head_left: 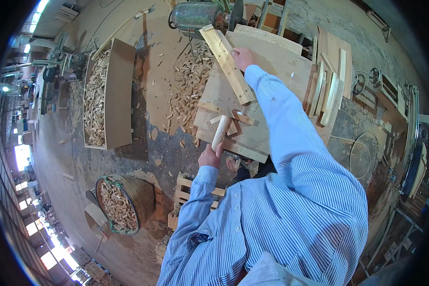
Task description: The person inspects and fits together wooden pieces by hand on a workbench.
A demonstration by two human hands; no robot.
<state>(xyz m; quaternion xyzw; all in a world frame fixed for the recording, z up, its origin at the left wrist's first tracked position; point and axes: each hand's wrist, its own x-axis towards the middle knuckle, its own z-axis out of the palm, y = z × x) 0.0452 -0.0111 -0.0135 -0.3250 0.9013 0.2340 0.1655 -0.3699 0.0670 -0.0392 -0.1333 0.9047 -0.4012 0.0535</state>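
Observation:
My left hand (pixel 209 157) is closed around the near end of a pale, slim wooden block (pixel 219 132) at the front edge of the worktable (pixel 276 62). The block's far end lies beside a small grey upright blade (pixel 230 113) and several short wood strips (pixel 244 118). Farther off, my right hand (pixel 244 58) grips the right edge of a long yellowish wooden plank (pixel 231 74), which lies slantwise across the tabletop. Its fingertips are partly hidden at the plank's edge.
Wood offcuts (pixel 189 78) litter the floor left of the table. A long box (pixel 121 97) and a round basket (pixel 147 198) hold more. Wooden strips (pixel 330 97) lie along the table's right side. A green motor (pixel 195 15) stands beyond; a slatted crate (pixel 182 190) sits near my left arm.

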